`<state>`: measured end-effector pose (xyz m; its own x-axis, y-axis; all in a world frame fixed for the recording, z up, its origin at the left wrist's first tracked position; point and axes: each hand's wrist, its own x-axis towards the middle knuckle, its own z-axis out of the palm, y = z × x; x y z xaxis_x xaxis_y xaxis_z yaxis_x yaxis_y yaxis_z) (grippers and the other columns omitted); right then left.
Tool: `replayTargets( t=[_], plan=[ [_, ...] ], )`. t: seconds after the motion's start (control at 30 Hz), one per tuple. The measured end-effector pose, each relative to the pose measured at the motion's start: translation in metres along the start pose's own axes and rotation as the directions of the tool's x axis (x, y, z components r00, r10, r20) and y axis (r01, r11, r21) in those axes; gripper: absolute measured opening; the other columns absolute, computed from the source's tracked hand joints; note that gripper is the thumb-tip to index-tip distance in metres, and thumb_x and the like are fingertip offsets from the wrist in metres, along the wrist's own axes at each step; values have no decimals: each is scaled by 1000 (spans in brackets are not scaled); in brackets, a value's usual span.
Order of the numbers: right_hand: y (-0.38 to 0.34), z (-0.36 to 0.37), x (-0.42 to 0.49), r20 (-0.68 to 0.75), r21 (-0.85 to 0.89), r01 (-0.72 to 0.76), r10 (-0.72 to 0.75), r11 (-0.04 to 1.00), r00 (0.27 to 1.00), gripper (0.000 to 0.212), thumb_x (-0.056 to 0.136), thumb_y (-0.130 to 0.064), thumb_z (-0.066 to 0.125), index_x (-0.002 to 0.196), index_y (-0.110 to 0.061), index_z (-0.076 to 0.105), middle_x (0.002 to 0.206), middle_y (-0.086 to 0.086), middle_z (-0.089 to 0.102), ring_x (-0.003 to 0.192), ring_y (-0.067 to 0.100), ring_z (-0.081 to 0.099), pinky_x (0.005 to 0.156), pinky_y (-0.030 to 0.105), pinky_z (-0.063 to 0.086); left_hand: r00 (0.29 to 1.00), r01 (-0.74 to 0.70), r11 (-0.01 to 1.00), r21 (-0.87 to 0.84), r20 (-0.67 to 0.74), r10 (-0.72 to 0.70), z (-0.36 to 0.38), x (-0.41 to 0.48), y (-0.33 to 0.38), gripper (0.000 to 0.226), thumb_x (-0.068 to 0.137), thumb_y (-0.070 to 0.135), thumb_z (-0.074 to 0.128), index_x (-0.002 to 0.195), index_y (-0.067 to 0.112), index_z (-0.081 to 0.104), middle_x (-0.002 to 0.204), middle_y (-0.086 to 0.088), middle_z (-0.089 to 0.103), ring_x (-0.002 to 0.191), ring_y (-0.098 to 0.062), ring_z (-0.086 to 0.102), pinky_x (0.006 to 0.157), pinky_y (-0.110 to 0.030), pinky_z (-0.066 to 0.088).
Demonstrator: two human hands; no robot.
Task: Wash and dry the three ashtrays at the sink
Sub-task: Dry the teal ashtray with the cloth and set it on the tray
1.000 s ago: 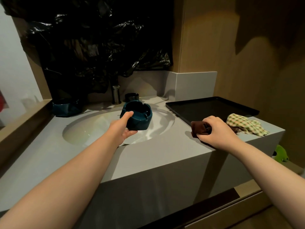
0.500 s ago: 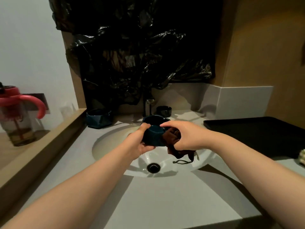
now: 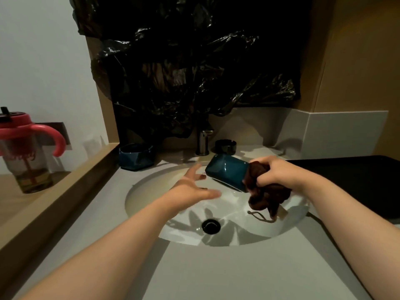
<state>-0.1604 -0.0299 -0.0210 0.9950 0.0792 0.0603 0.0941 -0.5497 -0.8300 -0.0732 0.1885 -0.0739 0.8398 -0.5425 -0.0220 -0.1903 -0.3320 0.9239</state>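
Note:
A teal ashtray point(image 3: 226, 171) is held tilted over the white sink basin point(image 3: 151, 191), its underside facing me. My right hand point(image 3: 279, 172) grips it through a dark brown cloth point(image 3: 268, 195) that hangs down into the basin. My left hand point(image 3: 192, 188) hovers just left of the ashtray with fingers spread, touching nothing. A second teal ashtray point(image 3: 136, 156) stands on the counter at the basin's back left. A small black ashtray point(image 3: 225, 146) sits beside the faucet point(image 3: 203, 140).
A black tray point(image 3: 355, 178) lies on the counter at the right. A clear cup with a pink lid and handle point(image 3: 26, 150) stands on the wooden ledge at left. Black plastic sheeting point(image 3: 190, 68) covers the wall behind the faucet. The drain point(image 3: 211, 226) is open.
My right hand brought the brown cloth from the tray to the ashtray and took hold of it. My left hand has let go of the ashtray and opened.

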Motion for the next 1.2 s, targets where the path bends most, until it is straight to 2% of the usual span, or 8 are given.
replayTargets(
  t=[0.1,0.3,0.47,0.6,0.7,0.8,0.97,1.2],
  plan=[
    [4,-7,-3,128,102,-75,62,992,990,29,60,-3,54,86,-10,65,73,4,72,68,18,69,61,26,55,981,-189,981,39,61,186,7,-2,3,109,69,11,84,150,40,17,135,20,38,121,-7,47,104,-30,43],
    [10,-8,0,283,209,-181,118,961,952,41,53,-6,60,93,-5,59,75,10,68,67,18,66,59,27,55,956,-291,956,47,36,290,8,-2,4,68,67,4,84,115,38,50,111,15,62,102,-4,62,83,-14,52],
    [20,-6,4,245,354,-234,152,905,958,61,42,-16,66,101,-6,58,85,15,66,74,24,66,67,34,57,947,-316,940,126,-11,320,4,-4,6,60,67,11,86,111,36,53,104,14,64,96,-3,63,81,-15,52],
    [14,-2,8,-27,448,-203,240,871,970,40,79,-9,67,118,-14,57,98,17,68,83,29,69,74,41,58,899,-348,859,375,-126,419,4,-8,6,58,67,29,86,110,37,50,95,20,59,87,-1,59,68,-3,43],
    [8,6,15,-381,242,-151,237,958,894,43,82,-28,71,119,-25,48,99,3,63,82,21,67,67,31,55,850,-376,709,597,-82,520,6,-10,6,62,70,39,82,122,32,48,109,12,56,94,-5,54,76,-14,43],
    [-2,21,16,-524,-146,0,-77,989,848,36,78,-31,74,106,-29,51,93,-12,57,85,9,58,73,25,48,830,-363,624,692,-65,554,9,-8,5,70,72,41,80,130,29,43,120,7,57,101,-11,58,80,-18,43],
    [-14,37,8,-437,-429,109,-311,897,844,36,75,-38,73,109,-25,68,102,-14,57,97,10,56,88,30,49,834,-303,637,709,-127,538,8,-8,6,67,74,44,77,130,27,44,120,6,57,100,-15,59,74,-20,41],
    [-18,59,2,-159,-726,257,-520,637,839,24,92,-29,53,110,-27,69,106,-14,50,86,11,57,71,32,53,838,-250,617,746,-152,524,7,-5,3,54,75,48,73,119,28,50,109,7,59,91,-16,59,75,-28,50]
  ],
)
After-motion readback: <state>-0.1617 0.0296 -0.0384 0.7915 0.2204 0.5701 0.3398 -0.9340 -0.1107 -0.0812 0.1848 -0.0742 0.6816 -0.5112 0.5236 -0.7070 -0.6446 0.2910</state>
